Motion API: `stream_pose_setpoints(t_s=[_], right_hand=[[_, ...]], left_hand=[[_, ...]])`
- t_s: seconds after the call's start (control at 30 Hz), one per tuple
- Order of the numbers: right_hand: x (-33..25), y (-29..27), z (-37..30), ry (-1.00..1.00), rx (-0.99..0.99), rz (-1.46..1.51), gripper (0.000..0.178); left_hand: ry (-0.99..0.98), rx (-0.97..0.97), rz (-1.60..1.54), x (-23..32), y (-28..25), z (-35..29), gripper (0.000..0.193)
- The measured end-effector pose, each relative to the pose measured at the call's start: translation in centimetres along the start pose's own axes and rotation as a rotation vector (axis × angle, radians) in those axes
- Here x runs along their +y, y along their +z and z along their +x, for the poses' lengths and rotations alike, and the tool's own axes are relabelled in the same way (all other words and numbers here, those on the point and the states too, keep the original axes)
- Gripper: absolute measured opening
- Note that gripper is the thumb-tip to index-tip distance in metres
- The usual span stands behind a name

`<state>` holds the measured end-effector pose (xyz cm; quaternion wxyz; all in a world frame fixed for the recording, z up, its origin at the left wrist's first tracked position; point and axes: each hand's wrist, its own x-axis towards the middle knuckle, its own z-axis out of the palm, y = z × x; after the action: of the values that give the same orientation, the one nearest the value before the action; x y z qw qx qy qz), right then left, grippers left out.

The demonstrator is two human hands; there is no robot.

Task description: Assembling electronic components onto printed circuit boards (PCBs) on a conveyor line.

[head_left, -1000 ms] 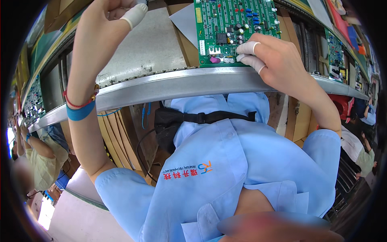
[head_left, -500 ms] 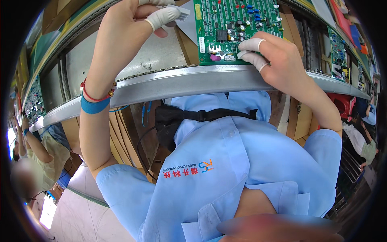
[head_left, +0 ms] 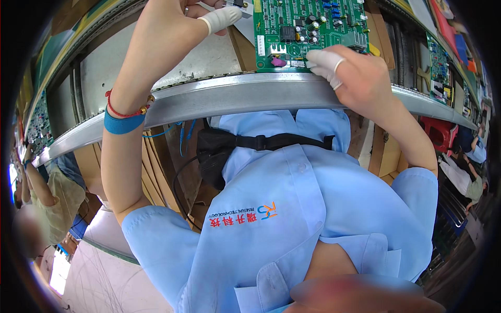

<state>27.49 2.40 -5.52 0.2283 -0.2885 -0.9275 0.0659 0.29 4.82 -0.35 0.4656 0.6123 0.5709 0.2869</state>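
Note:
At the top, my left hand [head_left: 195,21], with a white finger cot, is closed around a small grey metal heat sink [head_left: 246,9] with a black piece on it; the top edge cuts off part of this hand. The heat sink sits beside the left edge of a green circuit board [head_left: 318,49]. My right hand [head_left: 355,73] is at the board's near edge. Its cot-covered fingertips are pressed together over the board, close to a purple disc component [head_left: 278,62] and small white parts. Whatever they pinch is hidden.
The board rests on a conveyor with a metal front rail [head_left: 250,96]. Another green board [head_left: 437,68] lies farther right on the line, and one [head_left: 40,122] at the far left. A co-worker [head_left: 57,198] is at the left; cardboard [head_left: 148,169] stands below the rail.
The heat sink in my left hand has turned, so its black piece now shows. My right hand has rolled slightly, with its fingers closer together. The board sits a little higher in view.

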Motion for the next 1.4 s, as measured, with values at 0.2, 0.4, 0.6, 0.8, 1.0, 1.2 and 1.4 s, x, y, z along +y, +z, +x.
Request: stream_pose_setpoints(t_s=[0.2, 0.4, 0.6, 0.8, 1.0, 1.2, 1.4], right_hand=[[-0.7, -1.7, 1.0, -0.087, -0.134, -0.156, 0.023], [-1.6, -3.6, 5.8, 0.329, 0.022, 0.348, 0.029], [-0.1, -2.4, 6.7, 0.544, -0.008, 0.859, 0.028], [-0.3, -2.2, 7.5, 0.035, -0.155, 0.193, 0.032], [-0.6, -1.0, 8.2, -0.028, -0.202, 0.032, 0.031], [-1.1, -1.2, 8.7, -0.034, -0.288, 0.011, 0.028], [-0.6, -0.6, 8.7, -0.086, -0.229, 0.035, 0.034]], left_hand=[[0.008, -0.059, -0.172, -1.0, -0.1, -0.4, 0.026], [0.043, -0.044, -0.402, 0.3, 1.3, -1.1, 0.046], [1.213, -0.146, -0.675, -2.8, 2.7, 1.9, 0.06], [0.429, 0.351, 0.249, -4.0, -0.4, -3.5, 0.047], [0.395, 0.225, 0.44, -5.1, 2.9, -7.3, 0.056], [0.426, 0.234, 0.343, -6.4, 4.8, -7.6, 0.069], [0.481, 0.27, 0.308, -6.4, 5.0, -7.2, 0.071]])
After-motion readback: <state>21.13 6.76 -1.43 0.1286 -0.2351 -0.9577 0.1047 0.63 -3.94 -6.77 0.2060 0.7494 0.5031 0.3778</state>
